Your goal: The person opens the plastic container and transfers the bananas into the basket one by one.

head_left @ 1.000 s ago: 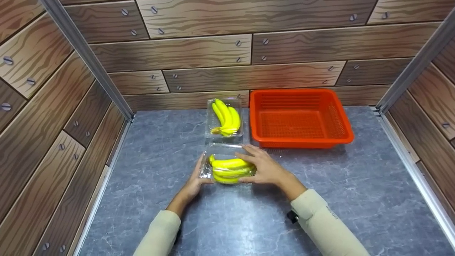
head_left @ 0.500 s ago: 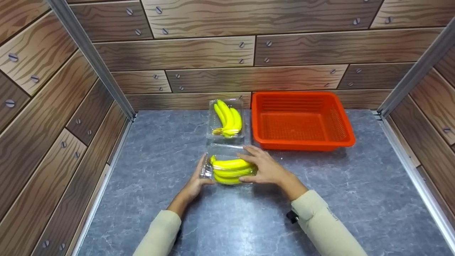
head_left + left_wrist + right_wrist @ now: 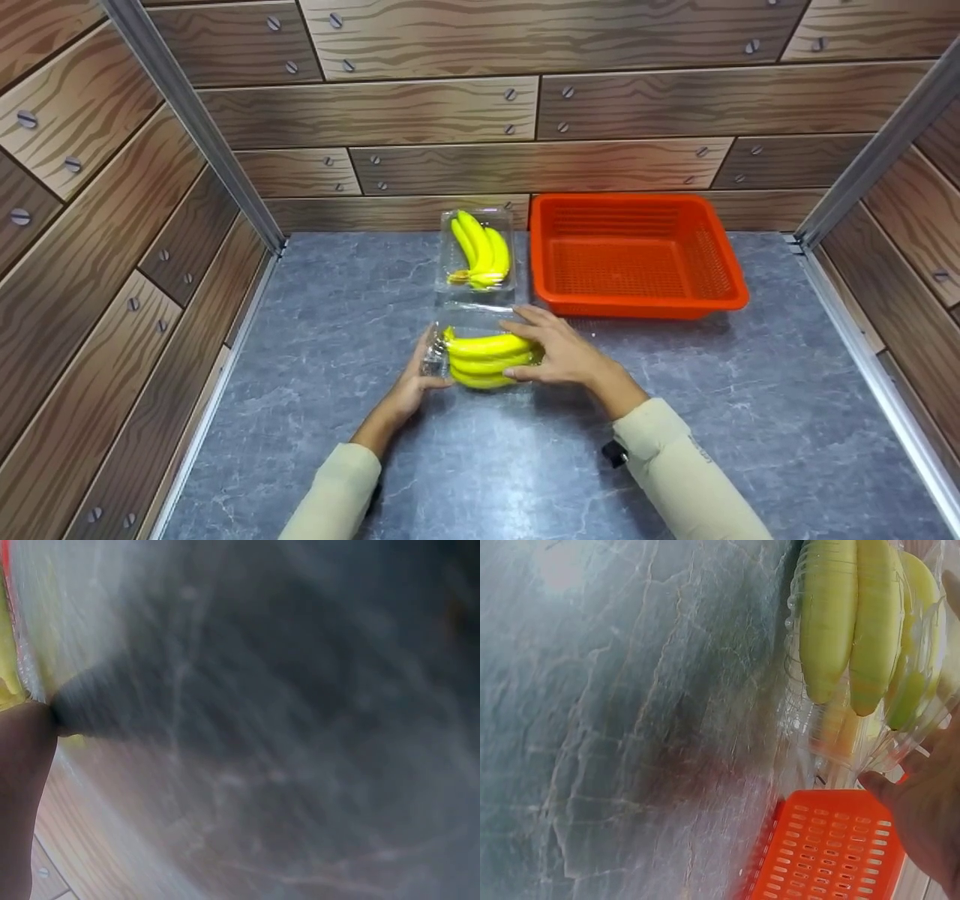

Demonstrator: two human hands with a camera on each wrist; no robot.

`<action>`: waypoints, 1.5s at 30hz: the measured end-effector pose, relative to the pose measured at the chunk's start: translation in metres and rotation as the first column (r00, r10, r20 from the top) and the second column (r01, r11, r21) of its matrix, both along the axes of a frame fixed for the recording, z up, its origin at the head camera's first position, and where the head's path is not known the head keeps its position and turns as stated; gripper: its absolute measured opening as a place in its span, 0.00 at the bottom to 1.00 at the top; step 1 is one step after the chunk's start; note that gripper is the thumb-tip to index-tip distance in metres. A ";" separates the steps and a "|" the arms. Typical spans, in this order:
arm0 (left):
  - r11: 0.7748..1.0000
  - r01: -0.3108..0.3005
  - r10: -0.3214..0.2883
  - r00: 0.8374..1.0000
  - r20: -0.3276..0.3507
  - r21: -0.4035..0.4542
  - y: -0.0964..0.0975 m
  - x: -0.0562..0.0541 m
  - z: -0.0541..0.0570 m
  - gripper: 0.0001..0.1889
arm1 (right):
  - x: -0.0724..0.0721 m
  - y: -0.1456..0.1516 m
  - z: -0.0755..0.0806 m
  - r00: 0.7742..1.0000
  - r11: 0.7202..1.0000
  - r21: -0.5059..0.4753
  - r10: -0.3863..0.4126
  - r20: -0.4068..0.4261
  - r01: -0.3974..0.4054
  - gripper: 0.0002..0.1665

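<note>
The left hand (image 3: 409, 388) was at the left end of the near box (image 3: 469, 321), thumb at the near side and fingers along the end wall, parted about as far as that corner needed. It seemed to have hold of the corner, though the fingertips were hidden and its wrist view was mostly blur.

The near box sat low over the grey table (image 3: 337, 300), in the middle, with a bunch of bananas (image 3: 484, 364) inside; whether it touched the table could not be told. Its clear walls looked thin and glossy, so it would probably be light, springy and rather slippery, likely to buckle under a hard squeeze. The bunch might slide if one end dipped. The stiffer rim and the two short ends looked like the best places to hold, with pressure kept gentle and even. Whether the lid was snapped down was unclear.

Just behind stood the far box (image 3: 444, 259), holding a second bunch (image 3: 484, 255). The right hand (image 3: 562, 352) gripped the near box's right end, fingers spread wide over the back corner and thumb near the front. Beyond it, farther right, stood the red basket (image 3: 637, 306).
</note>
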State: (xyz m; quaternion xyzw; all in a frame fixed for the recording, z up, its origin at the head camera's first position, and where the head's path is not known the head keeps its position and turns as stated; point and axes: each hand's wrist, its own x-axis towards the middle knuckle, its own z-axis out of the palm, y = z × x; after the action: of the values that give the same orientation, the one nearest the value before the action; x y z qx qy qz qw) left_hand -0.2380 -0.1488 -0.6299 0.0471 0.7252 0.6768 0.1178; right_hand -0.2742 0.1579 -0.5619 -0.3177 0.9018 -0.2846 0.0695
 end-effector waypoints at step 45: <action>1.000 0.008 -0.008 1.000 -0.002 0.022 -0.001 0.003 -0.003 0.61 | 0.005 -0.005 0.054 0.984 0.983 0.047 -0.178 -0.007 0.178 0.46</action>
State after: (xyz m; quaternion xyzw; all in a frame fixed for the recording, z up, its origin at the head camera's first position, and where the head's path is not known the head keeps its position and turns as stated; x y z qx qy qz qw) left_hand -0.2352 -0.1493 -0.6326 0.0518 0.7175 0.6843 0.1193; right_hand -0.2688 0.1526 -0.5079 -0.2344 0.9332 -0.2679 0.0500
